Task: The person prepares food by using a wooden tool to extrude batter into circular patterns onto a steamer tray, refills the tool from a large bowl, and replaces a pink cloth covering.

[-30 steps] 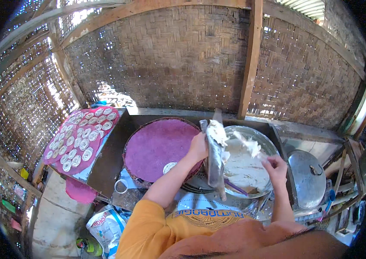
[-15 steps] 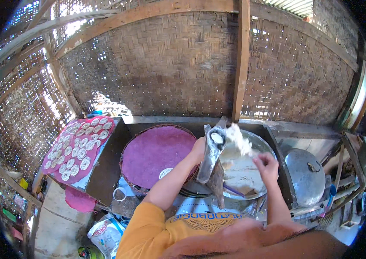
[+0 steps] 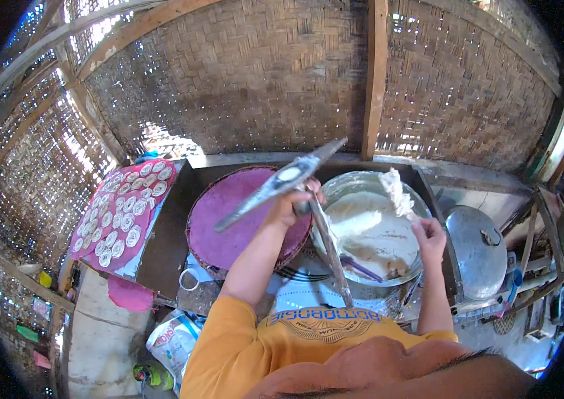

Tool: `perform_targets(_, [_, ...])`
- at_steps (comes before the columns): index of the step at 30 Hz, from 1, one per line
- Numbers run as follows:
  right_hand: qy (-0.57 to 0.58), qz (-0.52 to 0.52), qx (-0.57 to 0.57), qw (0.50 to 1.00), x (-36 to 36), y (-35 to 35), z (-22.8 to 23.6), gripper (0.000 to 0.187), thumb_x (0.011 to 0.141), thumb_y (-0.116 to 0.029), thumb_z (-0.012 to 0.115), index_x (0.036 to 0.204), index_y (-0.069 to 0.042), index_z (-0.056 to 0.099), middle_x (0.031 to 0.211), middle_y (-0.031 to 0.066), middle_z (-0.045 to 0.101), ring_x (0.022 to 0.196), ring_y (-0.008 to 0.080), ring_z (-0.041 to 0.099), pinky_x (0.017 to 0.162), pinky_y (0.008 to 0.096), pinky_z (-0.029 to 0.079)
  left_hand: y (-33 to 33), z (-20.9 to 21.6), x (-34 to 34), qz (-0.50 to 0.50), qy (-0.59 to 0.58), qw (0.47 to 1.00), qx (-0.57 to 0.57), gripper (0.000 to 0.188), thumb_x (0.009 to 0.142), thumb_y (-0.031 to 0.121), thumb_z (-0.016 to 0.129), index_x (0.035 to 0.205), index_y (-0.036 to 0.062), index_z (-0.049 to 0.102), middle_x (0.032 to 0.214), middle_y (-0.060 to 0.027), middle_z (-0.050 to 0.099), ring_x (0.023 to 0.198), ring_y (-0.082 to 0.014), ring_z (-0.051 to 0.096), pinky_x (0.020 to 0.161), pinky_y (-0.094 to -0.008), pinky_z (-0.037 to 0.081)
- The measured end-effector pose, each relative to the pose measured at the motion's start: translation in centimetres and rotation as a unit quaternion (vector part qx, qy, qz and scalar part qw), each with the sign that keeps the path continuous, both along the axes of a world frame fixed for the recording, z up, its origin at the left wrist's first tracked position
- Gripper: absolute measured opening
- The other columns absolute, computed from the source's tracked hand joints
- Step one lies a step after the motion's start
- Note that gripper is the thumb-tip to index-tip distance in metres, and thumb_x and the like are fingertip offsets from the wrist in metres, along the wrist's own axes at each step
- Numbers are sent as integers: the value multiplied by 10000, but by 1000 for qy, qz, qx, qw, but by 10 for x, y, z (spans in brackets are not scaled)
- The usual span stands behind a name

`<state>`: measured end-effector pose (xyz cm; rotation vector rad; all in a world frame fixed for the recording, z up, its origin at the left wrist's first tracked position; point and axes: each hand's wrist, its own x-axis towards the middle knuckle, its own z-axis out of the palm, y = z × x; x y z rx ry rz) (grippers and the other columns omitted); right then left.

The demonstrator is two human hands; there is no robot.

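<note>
My left hand (image 3: 290,205) is wrapped round a hand press, whose long pale bar (image 3: 255,194) has a round hole filled with white dough. A second wooden arm of the press (image 3: 328,243) slants down toward my chest. The press hangs over the right part of a round tray covered in purple cloth (image 3: 229,213). My right hand (image 3: 430,241) pinches a small tool, mostly hidden, with a lump of white dough (image 3: 396,193) on its end. Below it stands a wide metal basin (image 3: 407,269) with a white dough mass (image 3: 356,225) and a purple-handled utensil (image 3: 360,268).
At far left, purple cloth (image 3: 137,247) carries several rows of white coiled noodle rounds. A lidded metal pot (image 3: 471,246) stands right of the basin. Near the front edge lies a white ring (image 3: 189,280). A woven bamboo wall (image 3: 242,93) closes off the back.
The press has swung from steeply upright to a slant, its bar now reaching left over the purple tray. My right hand, with its dough lump, has moved away from the press to the right.
</note>
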<state>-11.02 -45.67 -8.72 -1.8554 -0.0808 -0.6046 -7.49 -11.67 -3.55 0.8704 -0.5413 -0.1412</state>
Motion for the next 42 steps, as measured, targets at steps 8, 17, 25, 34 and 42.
perform_targets(8, [51, 106, 42, 992, -8, 15, 5, 231, 670, -89, 712, 837, 7, 586, 744, 31, 590, 680, 71, 522, 596, 199, 413, -17, 11, 3, -120, -15, 935, -334, 245, 610, 355, 661, 766, 190, 570, 811, -19, 466, 854, -191, 447, 940, -427, 307])
perform_targets(17, [-18, 133, -60, 989, -9, 68, 38, 226, 633, -128, 742, 770, -3, 614, 644, 5, 557, 558, 57, 468, 515, 203, 384, -34, 14, -1, -122, 4, 929, -349, 210, 623, 362, 637, 743, 196, 588, 762, -26, 514, 877, -220, 467, 992, -512, 219])
perform_targets(25, [-3, 208, 49, 977, -23, 48, -3, 207, 617, -92, 743, 732, -4, 594, 593, -22, 518, 528, 33, 420, 471, 191, 320, -4, 17, 9, -81, -31, 947, -308, 260, 624, 259, 608, 834, 144, 509, 825, -46, 446, 768, -197, 479, 754, -410, 445])
perform_targets(34, [71, 194, 130, 970, -39, 19, 28, 187, 663, -59, 705, 785, 2, 576, 704, 6, 565, 635, 59, 500, 578, 192, 387, 2, 67, -14, 255, -253, 930, 84, 339, 560, 126, 710, 816, 98, 491, 793, -30, 471, 748, -167, 499, 661, -326, 460])
perform_targets(42, [89, 113, 43, 989, -34, 28, 12, 199, 688, -99, 693, 799, 25, 584, 676, 56, 606, 605, 77, 532, 550, 215, 414, -26, 83, -59, 49, -63, 996, 27, 242, 705, 116, 627, 908, 38, 520, 854, -84, 553, 792, -209, 544, 706, -325, 464])
